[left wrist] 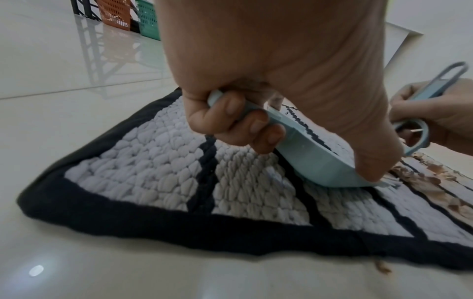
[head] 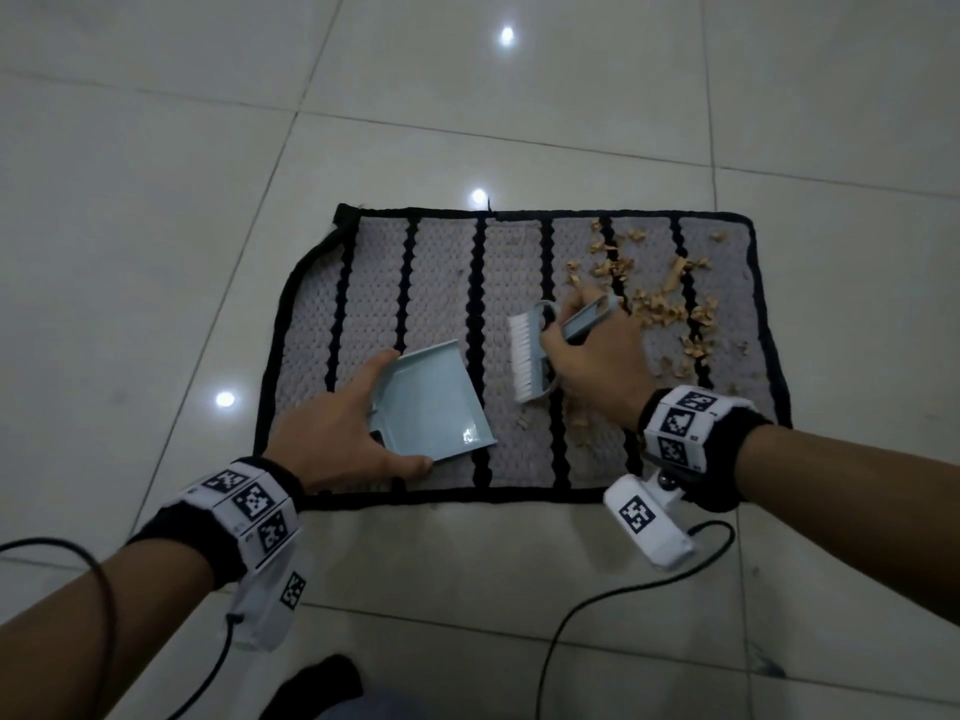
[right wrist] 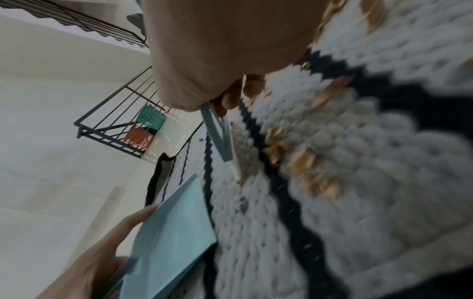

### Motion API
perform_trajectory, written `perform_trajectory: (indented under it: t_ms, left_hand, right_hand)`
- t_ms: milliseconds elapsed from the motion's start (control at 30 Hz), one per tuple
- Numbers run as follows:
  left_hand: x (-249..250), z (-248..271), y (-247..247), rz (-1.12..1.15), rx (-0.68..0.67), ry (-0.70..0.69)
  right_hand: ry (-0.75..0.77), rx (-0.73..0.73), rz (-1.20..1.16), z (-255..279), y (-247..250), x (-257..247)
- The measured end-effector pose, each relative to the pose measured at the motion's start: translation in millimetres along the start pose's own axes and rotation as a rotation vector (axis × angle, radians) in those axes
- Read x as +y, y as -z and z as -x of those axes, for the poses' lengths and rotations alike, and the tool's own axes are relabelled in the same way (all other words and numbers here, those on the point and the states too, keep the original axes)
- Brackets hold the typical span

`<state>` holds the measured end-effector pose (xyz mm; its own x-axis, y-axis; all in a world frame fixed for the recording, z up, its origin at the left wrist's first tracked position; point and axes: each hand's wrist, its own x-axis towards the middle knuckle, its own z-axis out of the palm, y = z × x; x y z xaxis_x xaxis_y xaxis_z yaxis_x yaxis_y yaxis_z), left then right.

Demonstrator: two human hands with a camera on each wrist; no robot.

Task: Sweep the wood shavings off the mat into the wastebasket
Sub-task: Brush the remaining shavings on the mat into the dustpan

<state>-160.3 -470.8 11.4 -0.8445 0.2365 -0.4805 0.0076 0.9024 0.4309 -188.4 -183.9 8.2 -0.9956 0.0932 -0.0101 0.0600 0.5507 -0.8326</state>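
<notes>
While our left hand [head: 332, 433] grips dustpan [head: 434, 402] by handle, fingers curled under, lip low on mat [head: 374, 283], our right hand [head: 587, 356] closes round brush [head: 530, 356] handle. Shavings [head: 660, 298] lie scattered right of brush, near mat edge. Wastebasket not identified. Risks: fast stroke flicks shavings onto floor [head: 156, 200]; knobbly weave traps curls; raised pan lip lets shavings slide beneath.

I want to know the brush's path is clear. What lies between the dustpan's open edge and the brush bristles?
In the head view, only bare mat, one black stripe included, separates the dustpan from the brush; no shavings there.
</notes>
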Motion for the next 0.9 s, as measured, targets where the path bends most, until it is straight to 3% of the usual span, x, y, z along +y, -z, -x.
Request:
perform_trajectory:
  t_ms: [100,200,400,500,767,900]
  left_hand:
    - [-1,-1,0,0.001,0.002,-0.005]
    - [-2,-2,2,0.002,0.004,-0.009]
    - [-3,-1,4,-0.008,0.003,-0.018]
    - [1,1,5,-0.026,0.004,-0.018]
    - [26,-6,5,0.029,0.017,-0.108]
    - [41,-32,16,0.005,0.001,-0.118]
  right_hand:
    - [-0.041,0.125,0.093,0,32,15]
    - [0.018,0.167,0.047,11,47,12]
    - [0.050,-0.230,-0.030,46,20,-10]
    - [0.034,-0.278,0.009,43,19,-3]
    - [-0.064,0.015,0.012,8,80,27]
    - [-0.041,0.122,-0.075,-12,73,17]
